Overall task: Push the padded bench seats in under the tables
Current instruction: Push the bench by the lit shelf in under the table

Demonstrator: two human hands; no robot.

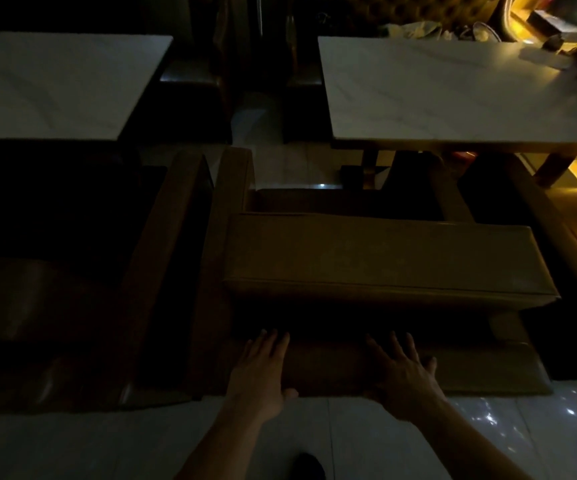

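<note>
Left hand (262,370) and right hand (401,370) flat, fingers (273,344) spread, arms extended forward.

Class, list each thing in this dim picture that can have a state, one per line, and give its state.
Left hand: flat, fingers straight, on the bench's near edge.
Right hand: flat, fingers spread, on the same edge.
Brown padded bench seat: out in front of its table, not yet under it.
White marble-look right table: top bare at its near end, small clutter at the far right.
White marble-look left table: bare top.
</note>
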